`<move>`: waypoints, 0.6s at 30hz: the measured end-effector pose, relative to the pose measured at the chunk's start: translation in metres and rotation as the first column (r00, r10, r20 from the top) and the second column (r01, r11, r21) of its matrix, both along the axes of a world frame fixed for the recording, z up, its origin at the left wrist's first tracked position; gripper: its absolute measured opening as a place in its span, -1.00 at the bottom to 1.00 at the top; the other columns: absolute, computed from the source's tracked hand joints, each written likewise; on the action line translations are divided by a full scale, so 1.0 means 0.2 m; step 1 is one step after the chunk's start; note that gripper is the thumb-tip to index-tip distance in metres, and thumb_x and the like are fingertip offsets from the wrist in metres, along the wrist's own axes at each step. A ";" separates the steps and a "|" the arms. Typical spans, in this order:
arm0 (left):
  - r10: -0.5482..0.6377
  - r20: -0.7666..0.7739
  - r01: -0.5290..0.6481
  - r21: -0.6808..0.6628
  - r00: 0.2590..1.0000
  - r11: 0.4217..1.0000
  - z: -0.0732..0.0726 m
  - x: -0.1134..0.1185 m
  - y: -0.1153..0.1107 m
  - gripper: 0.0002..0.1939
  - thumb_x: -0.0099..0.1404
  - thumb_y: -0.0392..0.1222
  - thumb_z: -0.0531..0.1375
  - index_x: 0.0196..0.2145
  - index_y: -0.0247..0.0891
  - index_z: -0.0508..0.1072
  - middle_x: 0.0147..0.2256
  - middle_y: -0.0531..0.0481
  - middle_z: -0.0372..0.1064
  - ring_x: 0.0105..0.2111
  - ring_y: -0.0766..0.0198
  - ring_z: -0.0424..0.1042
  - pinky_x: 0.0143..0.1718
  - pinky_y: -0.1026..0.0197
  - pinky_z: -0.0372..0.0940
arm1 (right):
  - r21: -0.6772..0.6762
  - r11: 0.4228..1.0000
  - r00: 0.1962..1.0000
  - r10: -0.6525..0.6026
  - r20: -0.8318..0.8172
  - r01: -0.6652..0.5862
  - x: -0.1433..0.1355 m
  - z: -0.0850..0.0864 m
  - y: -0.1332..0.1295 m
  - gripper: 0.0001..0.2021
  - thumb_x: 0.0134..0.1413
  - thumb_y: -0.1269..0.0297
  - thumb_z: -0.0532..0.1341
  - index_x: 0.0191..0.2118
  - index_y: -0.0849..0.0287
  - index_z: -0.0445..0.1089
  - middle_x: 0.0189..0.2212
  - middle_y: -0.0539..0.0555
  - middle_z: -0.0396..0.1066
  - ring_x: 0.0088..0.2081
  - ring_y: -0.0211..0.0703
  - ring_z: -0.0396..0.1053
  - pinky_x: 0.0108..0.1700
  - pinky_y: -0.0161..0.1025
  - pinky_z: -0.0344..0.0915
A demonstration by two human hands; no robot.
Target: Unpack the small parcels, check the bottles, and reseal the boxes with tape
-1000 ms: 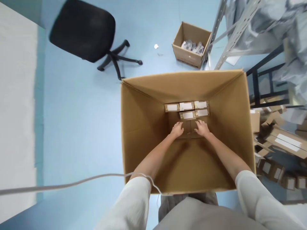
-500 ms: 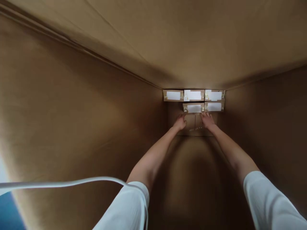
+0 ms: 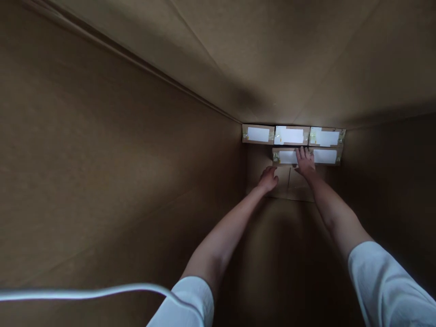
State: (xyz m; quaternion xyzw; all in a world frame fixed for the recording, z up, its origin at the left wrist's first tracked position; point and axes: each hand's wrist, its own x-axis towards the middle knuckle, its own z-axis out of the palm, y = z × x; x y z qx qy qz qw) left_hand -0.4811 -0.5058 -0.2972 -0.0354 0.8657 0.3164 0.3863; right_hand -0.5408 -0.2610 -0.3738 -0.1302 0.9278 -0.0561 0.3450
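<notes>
Three labelled boxes (image 3: 292, 135) line the far edge of the large carton (image 3: 136, 159), likely bracing the two nearer boxes (image 3: 325, 156), across which the right hand (image 3: 305, 161) lies, fingers extended, perhaps steadying them, while the left hand (image 3: 269, 178), loosely curled, grips nothing visible near their left end.

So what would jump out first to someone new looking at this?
Probably the bright white labels on five small boxes at the bottom of a deep cardboard carton: three in the far row, two in the nearer one. Next, the right hand, spread over the middle of the nearer row, with the left hand close to that row's left end. Then a white cable, crossing the lower left to the left sleeve.
</notes>
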 end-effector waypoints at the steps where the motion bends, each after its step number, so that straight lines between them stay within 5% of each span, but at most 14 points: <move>1: 0.004 -0.001 -0.004 0.000 1.000 1.000 -0.01 0.01 -0.01 -0.36 0.44 -0.24 0.18 0.44 -0.15 0.35 0.39 -0.16 0.34 0.42 -0.06 0.29 0.49 -0.11 0.19 | 0.006 1.000 1.000 -0.003 -0.011 0.003 0.00 -0.01 0.00 0.25 0.18 -0.19 0.40 0.66 0.31 -0.32 0.64 0.50 -0.41 0.60 0.62 -0.33 0.49 0.60 -0.25; 9: -0.023 0.013 0.023 -0.011 1.000 1.000 0.02 0.03 -0.09 -0.43 0.45 -0.25 0.16 0.38 -0.27 0.39 0.40 -0.20 0.32 0.42 -0.02 0.29 0.48 0.00 0.19 | 0.048 0.998 0.998 -0.043 -0.055 0.045 0.04 -0.04 -0.01 0.01 0.32 0.07 0.28 0.67 0.28 -0.24 0.62 0.51 -0.21 0.58 0.60 -0.19 0.47 0.60 -0.14; 18: -0.054 0.011 0.054 -0.026 0.998 0.998 -0.02 0.08 -0.12 -0.41 0.45 -0.26 0.17 0.41 -0.21 0.38 0.40 -0.20 0.32 0.43 -0.02 0.29 0.48 -0.03 0.21 | 0.033 0.999 0.995 0.039 -0.088 -0.036 0.01 -0.10 0.01 0.03 0.20 0.24 0.35 0.66 0.24 -0.15 0.60 0.53 -0.15 0.59 0.49 -0.17 0.49 0.54 -0.15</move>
